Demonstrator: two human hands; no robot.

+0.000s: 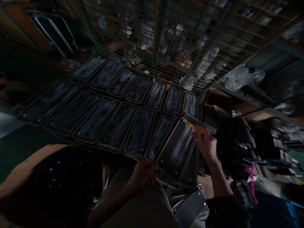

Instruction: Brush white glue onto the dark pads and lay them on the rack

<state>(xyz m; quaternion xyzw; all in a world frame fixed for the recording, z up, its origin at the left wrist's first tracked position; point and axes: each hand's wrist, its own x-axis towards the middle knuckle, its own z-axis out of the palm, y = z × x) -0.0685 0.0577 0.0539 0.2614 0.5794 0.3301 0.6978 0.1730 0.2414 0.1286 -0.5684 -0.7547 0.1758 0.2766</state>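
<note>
A dark rectangular panel (168, 150) with rounded corners and a pale edge lies tilted over other panels at the right end of a wire rack. My left hand (143, 172) pinches its near left corner. My right hand (207, 144) grips a brush (197, 128) with a yellow handle, its tip at the panel's far end. White wet-looking streaks run down the panel's middle from there. Small round dots mark its near end. Beneath it, more dark panels (166, 180) stick out.
Rows of streaked panels (111, 117) cover the rack to the left. Behind stands a wire mesh cage (154, 38) with clear plastic-wrapped items. A pile of panels (190, 205) lies below right. At lower left is an open cardboard box (28, 161) with dark contents. Shelving (256, 107) stands at right.
</note>
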